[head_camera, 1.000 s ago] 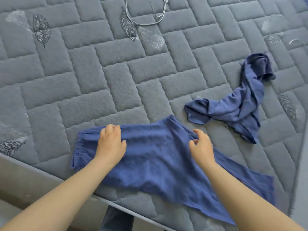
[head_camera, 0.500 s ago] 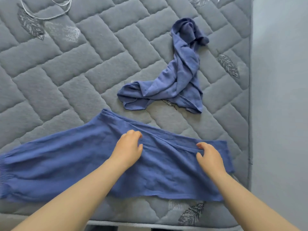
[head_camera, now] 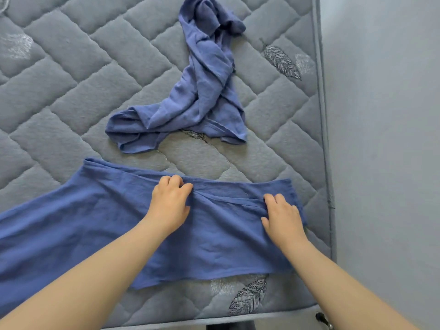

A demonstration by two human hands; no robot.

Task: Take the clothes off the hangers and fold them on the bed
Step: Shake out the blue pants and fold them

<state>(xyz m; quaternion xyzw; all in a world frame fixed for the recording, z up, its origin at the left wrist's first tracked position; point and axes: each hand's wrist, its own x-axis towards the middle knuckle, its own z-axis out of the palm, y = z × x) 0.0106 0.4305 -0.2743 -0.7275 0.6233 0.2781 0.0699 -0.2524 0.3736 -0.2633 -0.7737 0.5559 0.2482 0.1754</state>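
Pinching the flat blue garment (head_camera: 95, 222) with the left grip (head_camera: 170, 206): fingers curled close at the far hem, thumb tucked in against them, cloth puckered into creases right there. Holding the same garment with the right grip (head_camera: 282, 220) near its right end, fingers bent over a diagonal fold, narrow, not spread. Reaching in from the near side on two bare forearms, well apart.

Counting up: two grips, two blue garments, one bed (head_camera: 83, 75). Spread flat across the near part of the mattress, the held one. Lying twisted and bunched farther off, the crumpled blue garment (head_camera: 202, 96), untouched, parted from the flat one by a strip of bare quilting.

Along the edges: right end of the flat garment stopping just short of the mattress's right edge, close by the grey wall (head_camera: 385, 139). Near hem lying close to the near edge, with a band of quilting and a stitched feather showing below. Left end running out of view. Open quilted mattress toward the far left.
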